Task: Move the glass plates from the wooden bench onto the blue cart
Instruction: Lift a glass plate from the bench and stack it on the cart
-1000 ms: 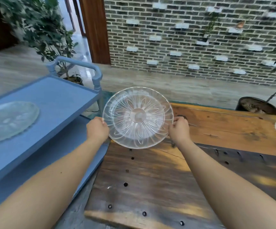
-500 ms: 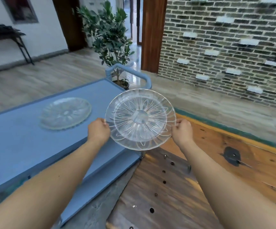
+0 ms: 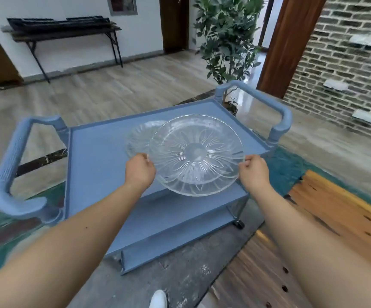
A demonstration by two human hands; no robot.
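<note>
I hold a clear glass plate (image 3: 196, 155) with a petal pattern in the air over the right part of the blue cart's top shelf (image 3: 95, 156). My left hand (image 3: 140, 171) grips its left rim and my right hand (image 3: 253, 172) grips its right rim. A second glass plate (image 3: 140, 138) lies flat on the cart's top shelf, partly hidden behind the held one. The wooden bench (image 3: 326, 218) is at the lower right, and no plates on it are in view.
The cart has a handle at each end, left (image 3: 8, 167) and right (image 3: 278, 114), and a lower shelf (image 3: 180, 218). A potted plant (image 3: 226, 41) stands behind it, a brick wall (image 3: 346, 63) at right, a dark table (image 3: 64, 30) far back. My white shoe (image 3: 157, 298) shows below.
I have turned left from the bench toward the cart, carrying the plate in both hands. The plate now hangs over the cart's top shelf, overlapping the plate lying there.
</note>
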